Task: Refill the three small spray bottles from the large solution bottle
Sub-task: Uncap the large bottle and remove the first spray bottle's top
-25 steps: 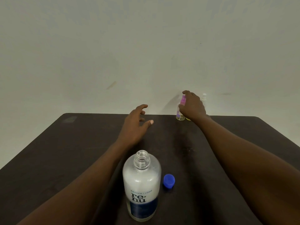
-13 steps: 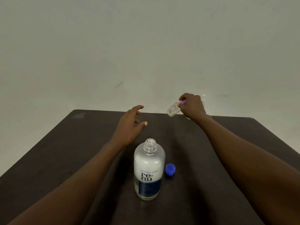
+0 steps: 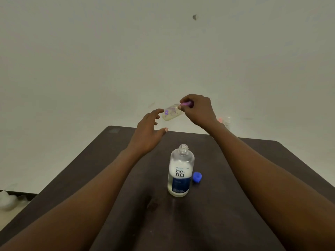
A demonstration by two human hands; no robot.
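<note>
Left hand [image 3: 148, 131]: fingers spread wide, holding nothing; raised over the far end of the table [image 3: 272, 160], fingertips just beside the small bottle's base.
Small spray bottle [image 3: 171, 114]: in the air between the two hands, tilted, base towards the left hand; a second ago it stood upright at the table's far edge.
Meaning for the task: first bottle fetched; I judge its pink top comes off next; nothing refilled yet.
Large solution bottle [image 3: 181, 171]: upright mid-table, neck open; partly full.
Writing: "re·nu" in dark letters on white; line above and blue panel below too small to read; purple flowers printed on the small bottle.
Blue cap [image 3: 197, 177]: on the table, just beside the large bottle.
Right hand [image 3: 197, 110]: thumb and fingers pinching the small bottle's pink top.
Other small bottles [image 3: 224, 121]: far edge, blurred; apparently two.
</note>
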